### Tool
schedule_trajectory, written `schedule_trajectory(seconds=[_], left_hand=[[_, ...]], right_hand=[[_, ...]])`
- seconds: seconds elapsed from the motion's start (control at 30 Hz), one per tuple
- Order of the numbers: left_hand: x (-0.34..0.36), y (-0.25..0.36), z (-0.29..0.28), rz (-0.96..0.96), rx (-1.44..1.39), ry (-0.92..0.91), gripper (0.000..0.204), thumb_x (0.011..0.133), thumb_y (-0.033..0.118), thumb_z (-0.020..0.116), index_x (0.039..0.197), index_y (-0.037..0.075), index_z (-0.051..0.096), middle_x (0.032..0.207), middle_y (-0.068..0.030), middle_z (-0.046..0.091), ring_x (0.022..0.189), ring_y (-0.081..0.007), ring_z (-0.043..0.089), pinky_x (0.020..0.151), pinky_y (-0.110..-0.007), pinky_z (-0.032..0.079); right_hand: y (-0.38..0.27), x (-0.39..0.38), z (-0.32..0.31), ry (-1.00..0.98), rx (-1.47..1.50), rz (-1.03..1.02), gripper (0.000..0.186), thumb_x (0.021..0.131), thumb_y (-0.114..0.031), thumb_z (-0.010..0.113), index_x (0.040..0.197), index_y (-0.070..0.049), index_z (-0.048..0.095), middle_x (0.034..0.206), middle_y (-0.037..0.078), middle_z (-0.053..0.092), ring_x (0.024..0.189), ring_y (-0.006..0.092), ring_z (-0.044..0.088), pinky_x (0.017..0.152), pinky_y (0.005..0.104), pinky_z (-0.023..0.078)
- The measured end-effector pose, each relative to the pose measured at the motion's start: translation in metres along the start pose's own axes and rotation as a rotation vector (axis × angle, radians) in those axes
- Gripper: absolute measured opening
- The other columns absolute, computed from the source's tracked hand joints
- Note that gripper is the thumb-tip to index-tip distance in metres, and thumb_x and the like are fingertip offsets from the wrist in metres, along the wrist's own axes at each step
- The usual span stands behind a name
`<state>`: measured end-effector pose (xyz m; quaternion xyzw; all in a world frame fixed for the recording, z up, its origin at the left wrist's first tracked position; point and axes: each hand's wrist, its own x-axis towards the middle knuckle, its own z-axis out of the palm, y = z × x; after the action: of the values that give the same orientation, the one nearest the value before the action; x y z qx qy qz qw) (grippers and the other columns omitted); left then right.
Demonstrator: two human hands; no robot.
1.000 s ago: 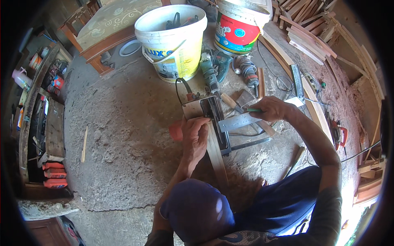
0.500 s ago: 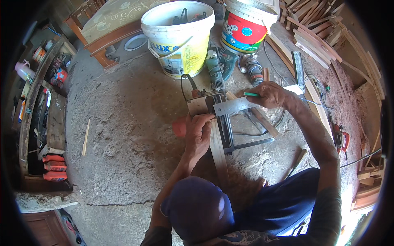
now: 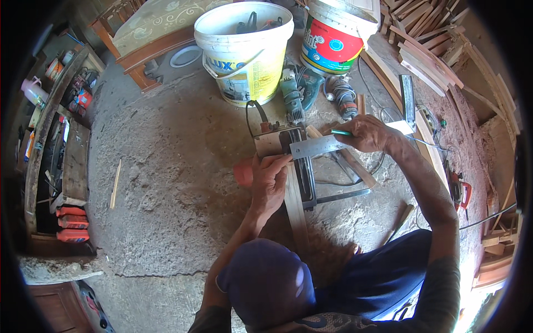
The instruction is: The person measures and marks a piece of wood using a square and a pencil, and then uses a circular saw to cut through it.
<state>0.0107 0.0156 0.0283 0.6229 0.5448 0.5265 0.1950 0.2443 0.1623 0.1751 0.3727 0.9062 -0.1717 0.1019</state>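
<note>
Silvery square [image 3: 313, 147] — dark-handled, near pale wood [image 3: 296, 211]

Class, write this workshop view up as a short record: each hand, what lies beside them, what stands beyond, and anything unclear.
Left hand: fingers on the pale board
Right hand: grips the metal square and a thin green stick, perhaps a pencil
Beside hands: black frame, along the board's right side
Beyond: yellow-labelled bucket, red-labelled bucket, green power tool
Far right: stacked wood
Surface: rough floor
Unclear: whether the square touches the frame
</note>
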Motion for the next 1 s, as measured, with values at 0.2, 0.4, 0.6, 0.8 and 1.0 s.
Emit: schedule_trajectory(seconds=[0.2,0.4,0.6,0.8,1.0], left_hand=[[0.000,-0.002,0.001,0.025,0.013,0.015,0.028,0.090,-0.004,0.061,0.111,0.011,0.072,0.106,-0.0049,0.066,0.114,-0.0309,0.049,0.099,-0.040,0.041],[0.000,-0.002,0.001,0.047,-0.002,0.044,0.030,0.089,-0.004,0.061,0.111,0.012,0.072,0.106,-0.0050,0.066,0.111,-0.0309,0.050,0.096,-0.040,0.043],[-0.003,-0.006,0.002,0.043,0.010,0.054,0.029,0.090,-0.002,0.061,0.113,0.014,0.072,0.106,-0.0046,0.064,0.112,-0.0299,0.049,0.097,-0.040,0.042],[-0.004,-0.006,0.005,0.040,0.050,0.044,0.028,0.092,0.001,0.061,0.114,0.014,0.071,0.108,-0.0041,0.063,0.112,-0.0277,0.049,0.100,-0.039,0.040],[-0.003,-0.005,0.003,0.030,0.047,0.050,0.030,0.088,-0.002,0.061,0.111,0.014,0.071,0.106,-0.0051,0.065,0.111,-0.0313,0.050,0.095,-0.042,0.042]], right_hand=[[0.000,-0.002,0.003,0.024,-0.032,0.004,0.038,0.100,-0.036,0.052,0.132,-0.017,0.063,0.090,0.015,0.072,0.080,0.0316,0.069,0.076,0.0414,0.053],[-0.002,-0.010,0.010,0.090,-0.049,-0.092,0.035,0.098,-0.035,0.056,0.128,-0.018,0.065,0.089,0.012,0.073,0.076,0.0315,0.069,0.069,0.0414,0.054],[-0.010,-0.016,0.016,0.138,-0.162,-0.058,0.032,0.096,-0.034,0.059,0.126,-0.024,0.066,0.083,0.012,0.071,0.074,0.0318,0.068,0.066,0.0419,0.055],[-0.006,-0.019,0.019,0.146,-0.161,-0.085,0.033,0.096,-0.034,0.058,0.128,-0.025,0.065,0.081,0.015,0.070,0.072,0.0333,0.068,0.066,0.0436,0.055],[-0.007,-0.017,0.021,0.124,-0.202,-0.057,0.034,0.098,-0.036,0.055,0.130,-0.026,0.064,0.083,0.014,0.071,0.073,0.0329,0.069,0.066,0.0423,0.056]])
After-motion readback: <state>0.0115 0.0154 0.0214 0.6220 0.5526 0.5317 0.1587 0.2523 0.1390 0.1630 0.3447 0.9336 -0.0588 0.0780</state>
